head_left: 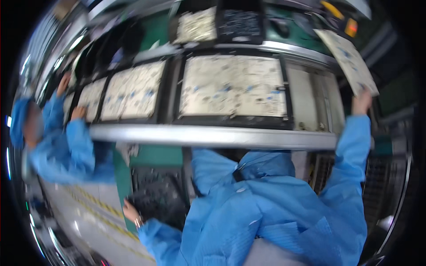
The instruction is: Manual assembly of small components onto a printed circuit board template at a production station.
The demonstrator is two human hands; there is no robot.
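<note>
Out at the far right, my right hand [361, 103] grips the lower end of a long cream-white circuit board panel [348, 60] with small blue and dark parts on it. The panel slants up and away from the hand. Down at the left, my left hand [131, 212] is closed on the edge of a black tray [159, 199], its surface blurred. That tray lies over another dark tray [151, 174] on a green surface. Straight ahead, a larger cream panel [233, 86] with blue parts sits in a black frame [235, 120] on the line.
A silver rail [213, 136] runs across in front of me. More framed panels [133, 91] stand to the left, where a co-worker in blue [62, 142] works. Bins of pale parts [196, 25] and dark parts [240, 24] stand at the back. A yellow tool [333, 9] is at the upper right.
</note>
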